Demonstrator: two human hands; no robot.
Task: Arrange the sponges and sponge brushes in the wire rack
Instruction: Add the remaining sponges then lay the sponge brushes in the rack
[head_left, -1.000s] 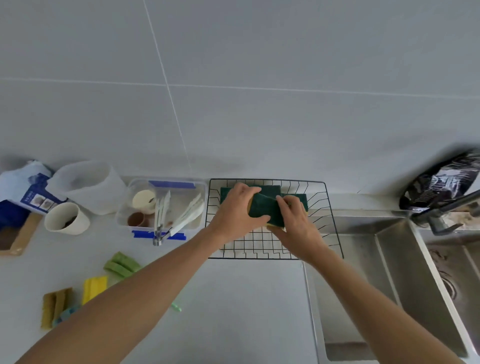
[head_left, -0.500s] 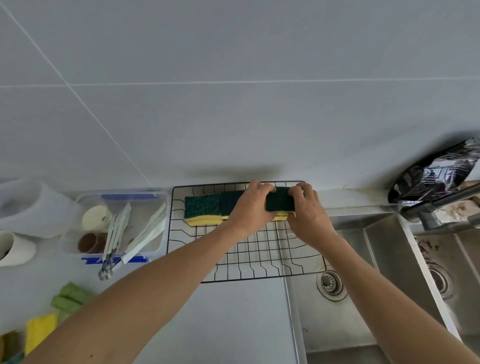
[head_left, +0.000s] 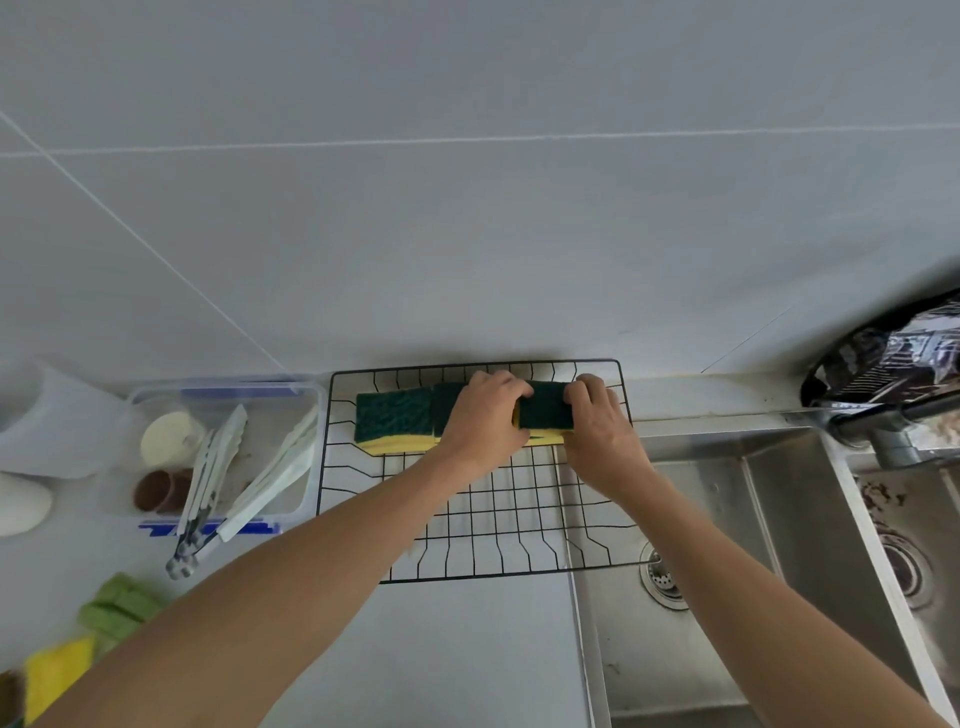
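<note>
Both hands press green-topped sponges in the wire rack (head_left: 467, 525) (far row): left hand (head_left: 485, 421) grips the middle sponge (head_left: 447, 410), right hand (head_left: 597, 431) clasps the end sponge (head_left: 545, 413).

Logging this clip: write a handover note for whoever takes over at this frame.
Left hand and right hand both press on the sponges, a green-topped row along the back of the rack.
Done: that row is in the rack.
Left: green sponges and a yellow sponge lie on the counter, front left. Release and fetch them next.
</note>
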